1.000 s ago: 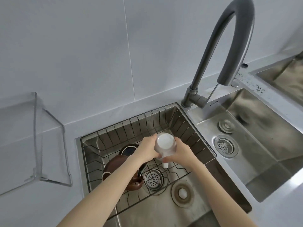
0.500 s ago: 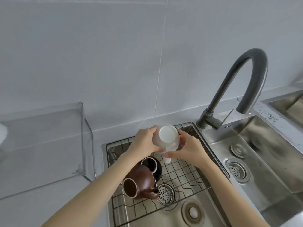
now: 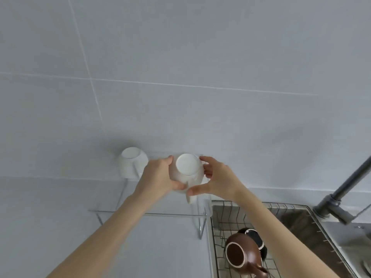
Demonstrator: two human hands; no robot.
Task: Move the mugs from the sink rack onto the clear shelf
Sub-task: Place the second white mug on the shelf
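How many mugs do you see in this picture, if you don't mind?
4: a white mug on the clear shelf, another white mug held over it, a brown mug and a dark mug in the rack. Others may be hidden.

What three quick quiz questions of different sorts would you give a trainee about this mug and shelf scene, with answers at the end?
1. True or false: the white mug held by the left hand and right hand is upside down.
2. How many mugs are in the sink rack? A) none B) one C) two
3. Fill in: another white mug sits on the clear shelf to the ___ of the held one.

Key: 1 true. 2 C, the brown mug and the dark mug behind it. 3 left.
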